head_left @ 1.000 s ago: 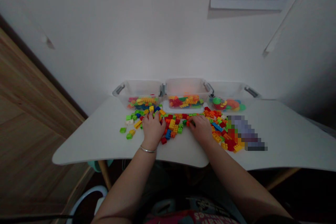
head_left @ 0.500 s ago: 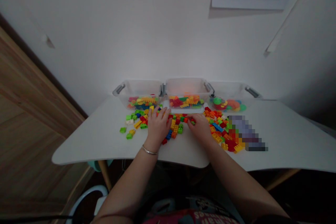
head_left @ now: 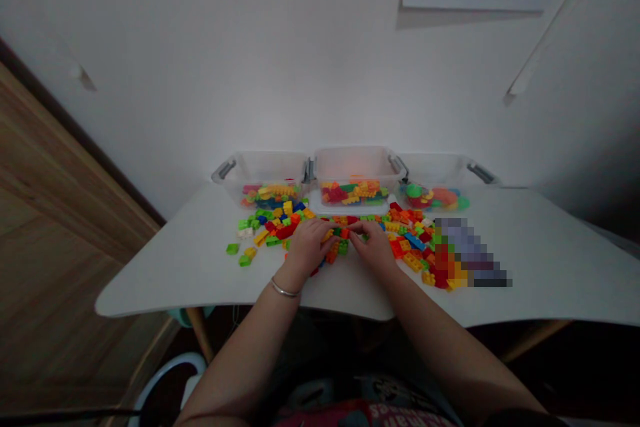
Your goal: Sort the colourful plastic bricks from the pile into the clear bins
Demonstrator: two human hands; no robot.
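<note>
A pile of small coloured toy bricks (head_left: 415, 247) is spread over the white table (head_left: 170, 267). My left hand (head_left: 306, 245), with a thin bracelet at the wrist, lies curled on the bricks at the pile's middle. My right hand (head_left: 373, 245) is just beside it, fingers bent and pointing toward the left hand. Between the fingertips sit small red and green bricks (head_left: 343, 232); both hands pinch at them, but which brick each holds is too small to make out.
Three clear plastic bins stand along the wall: the left bin (head_left: 260, 177) and middle bin (head_left: 356, 177) hold bricks, the right bin (head_left: 440, 180) holds round coloured pieces. A blurred patch (head_left: 470, 253) covers part of the pile. A wooden panel (head_left: 55, 213) is at left.
Both hands have drawn together toward the middle of the pile; the left hand went from flat and spread to curled, and the fingertips now meet over a few bricks.
</note>
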